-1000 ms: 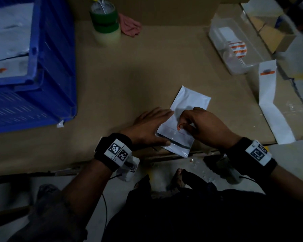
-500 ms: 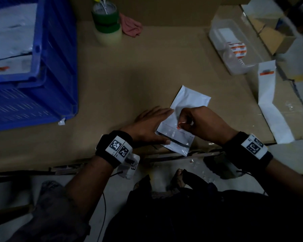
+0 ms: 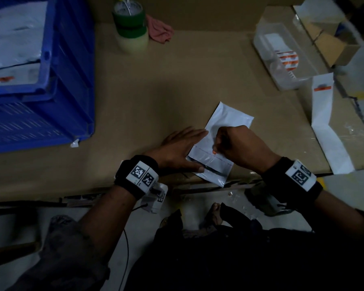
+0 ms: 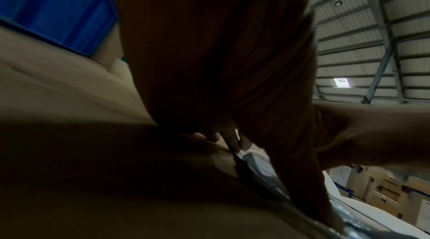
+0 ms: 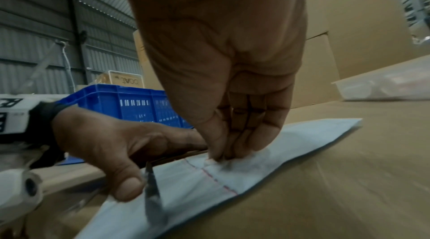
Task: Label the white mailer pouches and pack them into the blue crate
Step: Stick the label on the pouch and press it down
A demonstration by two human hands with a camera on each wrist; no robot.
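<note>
A white mailer pouch (image 3: 229, 120) lies slantwise on the brown table near its front edge. My left hand (image 3: 183, 150) lies flat on its left side with straight fingers, and the thumb presses the near flap (image 5: 130, 187). My right hand (image 3: 240, 148) is curled over the pouch's middle. Its fingertips (image 5: 218, 154) pinch the pouch (image 5: 291, 143) at a red dashed line. The blue crate (image 3: 72, 80) stands at the far left with white pouches (image 3: 13, 32) inside. What, if anything, sits between the pinching fingertips is hidden.
Stacked green tape rolls (image 3: 130, 24) and a pink cloth (image 3: 160, 30) sit at the back. A clear tub (image 3: 267, 34) holding a label roll is at the back right. A long white strip (image 3: 324, 127) lies on the right, and a cardboard box (image 3: 334, 45) stands beyond the tub. The table's front edge (image 3: 72, 185) runs just below my wrists.
My right wrist has shifted slightly left while its fingertips stay on the same spot of the pouch. The left hand and the pouch have not moved.
</note>
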